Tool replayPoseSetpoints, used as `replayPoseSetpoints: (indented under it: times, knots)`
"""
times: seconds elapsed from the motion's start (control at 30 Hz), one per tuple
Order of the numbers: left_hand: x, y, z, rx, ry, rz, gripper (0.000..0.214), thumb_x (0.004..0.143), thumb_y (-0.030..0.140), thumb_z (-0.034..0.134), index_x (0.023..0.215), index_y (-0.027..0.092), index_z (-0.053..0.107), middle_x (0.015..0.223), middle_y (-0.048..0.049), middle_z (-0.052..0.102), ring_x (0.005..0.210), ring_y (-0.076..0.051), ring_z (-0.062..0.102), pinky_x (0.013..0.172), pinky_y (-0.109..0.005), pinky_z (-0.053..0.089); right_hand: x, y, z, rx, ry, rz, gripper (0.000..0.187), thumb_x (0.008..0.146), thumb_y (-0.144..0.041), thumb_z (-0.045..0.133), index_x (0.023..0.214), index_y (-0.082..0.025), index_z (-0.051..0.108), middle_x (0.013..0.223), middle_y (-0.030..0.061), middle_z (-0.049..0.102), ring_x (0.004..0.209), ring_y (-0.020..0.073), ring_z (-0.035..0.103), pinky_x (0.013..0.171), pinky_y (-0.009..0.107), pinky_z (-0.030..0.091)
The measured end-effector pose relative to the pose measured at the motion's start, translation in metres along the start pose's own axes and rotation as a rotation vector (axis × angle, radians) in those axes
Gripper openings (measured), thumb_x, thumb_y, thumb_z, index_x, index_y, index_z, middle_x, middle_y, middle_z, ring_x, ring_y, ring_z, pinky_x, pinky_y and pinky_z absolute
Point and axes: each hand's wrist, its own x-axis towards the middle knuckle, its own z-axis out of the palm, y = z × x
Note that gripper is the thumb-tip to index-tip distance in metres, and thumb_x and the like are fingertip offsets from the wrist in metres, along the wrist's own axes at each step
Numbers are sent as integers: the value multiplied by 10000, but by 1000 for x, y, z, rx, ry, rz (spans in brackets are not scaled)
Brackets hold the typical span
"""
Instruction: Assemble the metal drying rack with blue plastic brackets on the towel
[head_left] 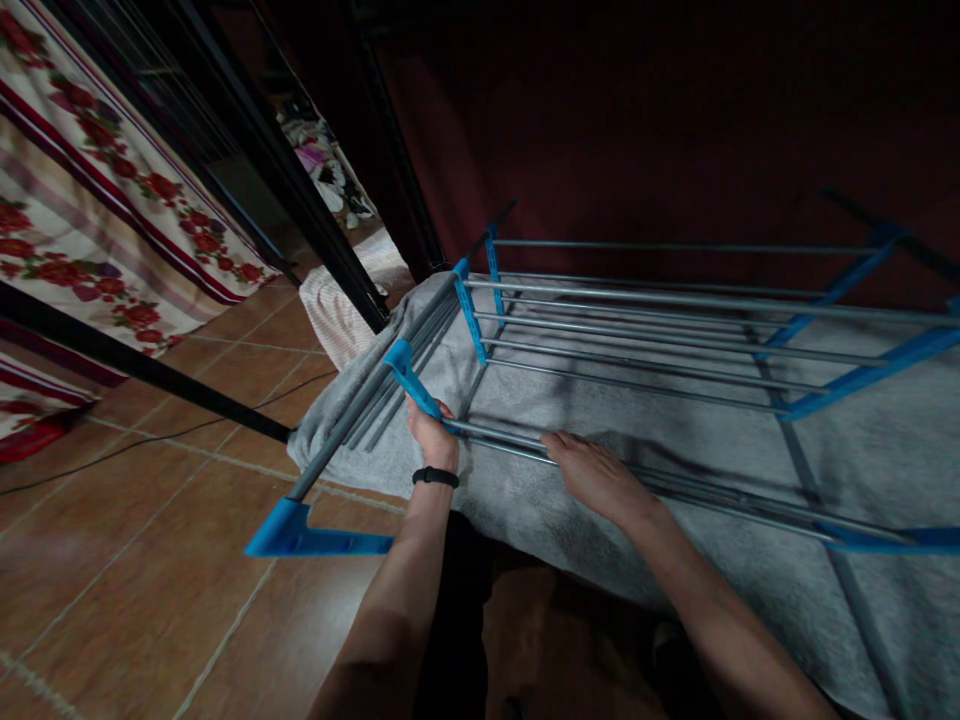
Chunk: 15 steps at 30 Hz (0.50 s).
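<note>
A partly assembled rack of grey metal tubes and blue plastic brackets lies on a grey blanket (517, 500). My left hand (433, 440), with a black band at the wrist, is closed around the lower end of a blue bracket (411, 378) where tubes meet it. Farther right, my right hand (592, 473) is wrapped over the metal tubes (510, 440) that run from that bracket. Another blue bracket (315, 535) sits at the near end of the side pole (337, 440), partly behind my left forearm. Several loose tubes (405, 392) rest beside the pole.
Behind the rack rises a dark red panel (637, 130). Black metal posts (300, 180) and a floral curtain (112, 200) stand at the left. A thin cable (172, 430) crosses the tiled floor (142, 540). A striped cloth (330, 310) lies beyond the blanket.
</note>
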Motion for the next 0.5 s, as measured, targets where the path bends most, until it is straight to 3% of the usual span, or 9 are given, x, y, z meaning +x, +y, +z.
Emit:
replayPoseSetpoints:
  times: [0.37,0.5]
  knots:
    - [0,3,0,-42,-74,-40,552,827,699,443,568,215,383,416,59,385,357,-88,382,386,-215,273,1,4,1,38,-9,-16,376,935,-45,262,1157,-199,523,1173,92,634,1045,196,609,817,300,398]
    - [-7,5,-3,6,-50,40,501,874,616,403,599,202,464,461,34,468,407,-104,457,459,-228,378,2,4,1,24,-22,1,363,943,-59,251,1135,-195,527,1142,94,638,1024,201,616,805,306,396]
